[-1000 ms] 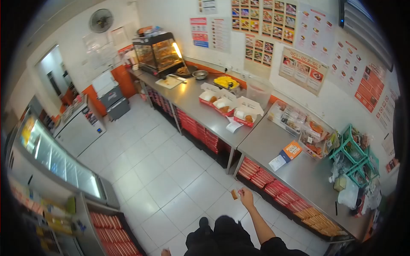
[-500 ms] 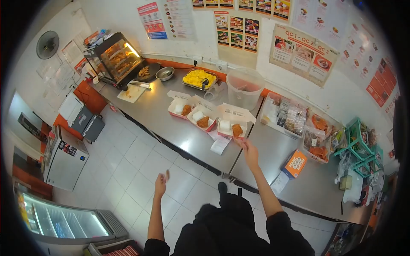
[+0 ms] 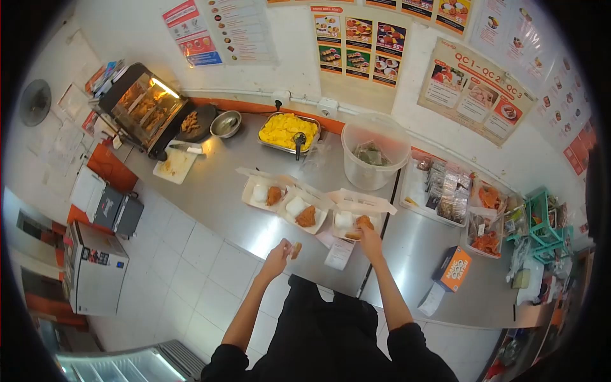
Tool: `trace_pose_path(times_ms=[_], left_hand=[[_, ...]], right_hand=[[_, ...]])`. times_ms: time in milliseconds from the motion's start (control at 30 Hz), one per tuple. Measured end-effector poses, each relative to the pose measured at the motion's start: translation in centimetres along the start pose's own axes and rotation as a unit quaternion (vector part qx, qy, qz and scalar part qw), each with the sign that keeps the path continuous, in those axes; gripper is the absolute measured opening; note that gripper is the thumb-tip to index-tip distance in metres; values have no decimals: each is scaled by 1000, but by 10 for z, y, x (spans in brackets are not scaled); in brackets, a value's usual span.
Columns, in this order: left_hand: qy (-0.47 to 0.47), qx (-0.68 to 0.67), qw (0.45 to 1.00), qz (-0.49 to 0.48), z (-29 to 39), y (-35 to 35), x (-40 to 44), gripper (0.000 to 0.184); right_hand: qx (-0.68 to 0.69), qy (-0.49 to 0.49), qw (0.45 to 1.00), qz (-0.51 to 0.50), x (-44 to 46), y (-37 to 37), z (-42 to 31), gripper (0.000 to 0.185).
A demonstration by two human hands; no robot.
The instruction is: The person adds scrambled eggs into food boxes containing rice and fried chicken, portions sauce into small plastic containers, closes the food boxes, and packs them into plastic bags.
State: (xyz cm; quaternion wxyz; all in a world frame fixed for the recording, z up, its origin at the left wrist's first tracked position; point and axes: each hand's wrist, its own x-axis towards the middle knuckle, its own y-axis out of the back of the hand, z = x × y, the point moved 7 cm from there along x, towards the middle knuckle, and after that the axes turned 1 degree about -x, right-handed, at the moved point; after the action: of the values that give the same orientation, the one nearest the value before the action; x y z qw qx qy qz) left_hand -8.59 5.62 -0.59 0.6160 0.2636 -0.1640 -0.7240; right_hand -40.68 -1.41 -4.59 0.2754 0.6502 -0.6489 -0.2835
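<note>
My left hand [image 3: 278, 258] is closed on a small golden-brown strip [image 3: 296, 250], held over the counter's front edge; its exact kind I cannot make out. My right hand [image 3: 368, 242] reaches to the front of the rightmost food box [image 3: 375, 205], its fingers closed on a similar brown strip [image 3: 352, 235]. Inside that box are white rice [image 3: 344, 220] and a piece of fried chicken [image 3: 365, 222]. Two more open boxes, a middle box [image 3: 316, 195] and a left box [image 3: 249, 174], also hold rice and fried chicken. A paper receipt [image 3: 339, 254] lies just in front of the boxes.
Behind the boxes stand a tray of yellow food [image 3: 286, 132] with a black-handled utensil and a clear bucket [image 3: 375, 143]. Leftward are a cutting board [image 3: 175, 167] with a knife and a lit warmer [image 3: 143, 111]. To the right are packet bins [image 3: 439, 191] and an orange box [image 3: 454, 268].
My left hand has risen from over the floor to the counter edge with its brown strip. My right hand has come to the front of the rightmost box. The view has shifted closer.
</note>
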Motion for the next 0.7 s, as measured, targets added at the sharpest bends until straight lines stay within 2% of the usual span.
trace_pose_path(times_ms=[100, 233, 333, 433, 533, 667, 700], left_hand=[[-46, 51, 998, -7, 9, 27, 57, 13], [-220, 200, 953, -57, -6, 17, 122, 19], [-225, 355, 876, -237, -44, -12, 138, 23], [-274, 295, 886, -230, -58, -10, 158, 24], [-269, 285, 891, -227, -74, -12, 185, 29], [-344, 248, 901, -95, -42, 16, 186, 39], [-346, 213, 912, -62, -32, 25, 183, 41]], right_hand=[[35, -2, 998, 55, -2, 13, -14, 15], [69, -70, 990, 103, -24, 10, -19, 12], [149, -89, 971, 163, -48, -11, -10, 10], [226, -156, 929, 247, -81, -21, 4, 8], [229, -173, 883, 372, -109, -16, -1, 7], [144, -243, 921, 268, -104, -24, -27, 11], [148, -223, 930, 253, -95, -26, -44, 11]])
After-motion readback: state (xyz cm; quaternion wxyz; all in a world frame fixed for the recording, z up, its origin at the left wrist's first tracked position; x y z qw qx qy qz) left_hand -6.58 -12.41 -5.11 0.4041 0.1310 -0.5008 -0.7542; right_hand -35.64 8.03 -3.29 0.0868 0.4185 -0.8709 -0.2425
